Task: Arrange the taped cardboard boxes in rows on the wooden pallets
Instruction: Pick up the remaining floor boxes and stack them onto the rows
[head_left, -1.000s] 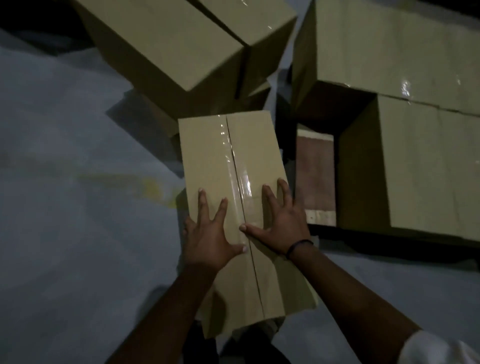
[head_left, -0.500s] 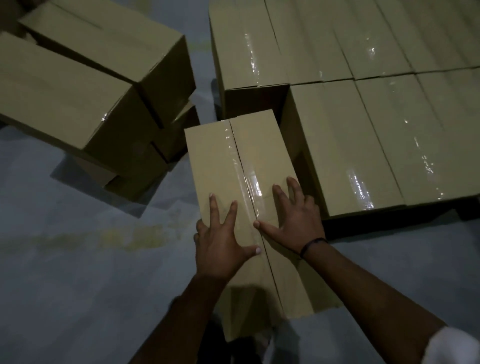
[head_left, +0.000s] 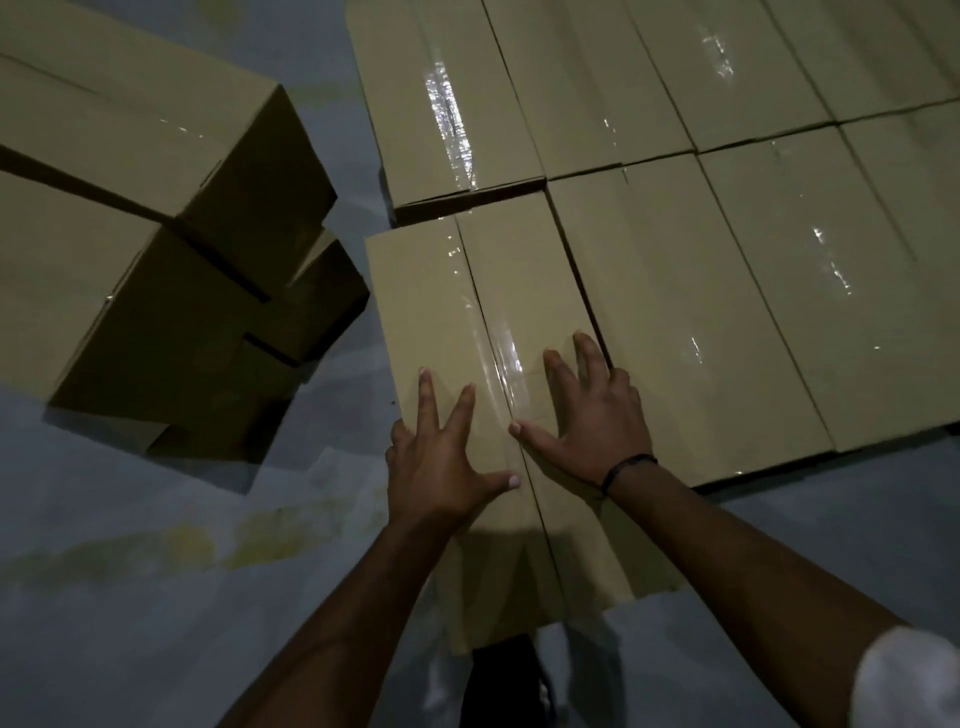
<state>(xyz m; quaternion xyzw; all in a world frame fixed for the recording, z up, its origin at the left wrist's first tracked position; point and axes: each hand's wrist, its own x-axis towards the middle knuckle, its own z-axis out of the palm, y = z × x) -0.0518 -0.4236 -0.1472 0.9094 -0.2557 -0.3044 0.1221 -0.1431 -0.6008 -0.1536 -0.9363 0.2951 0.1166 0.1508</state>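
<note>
Fingers straight, the left grip (head_left: 441, 467) and right grip (head_left: 592, 421) press flat on the taped box (head_left: 431, 301) — its long axis runs away from them, the packed row (head_left: 727, 312) touching it just beyond the right grip.

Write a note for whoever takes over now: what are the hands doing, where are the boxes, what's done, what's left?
Left hand: open, spread flat on the tan taped cardboard box.
Right hand: open, flat on the same box.
That box lies against the packed rows of tan boxes, near end jutting out.
Done: two rows visible.
Left: seat this box; fetch the loose tan boxes piled left.
</note>
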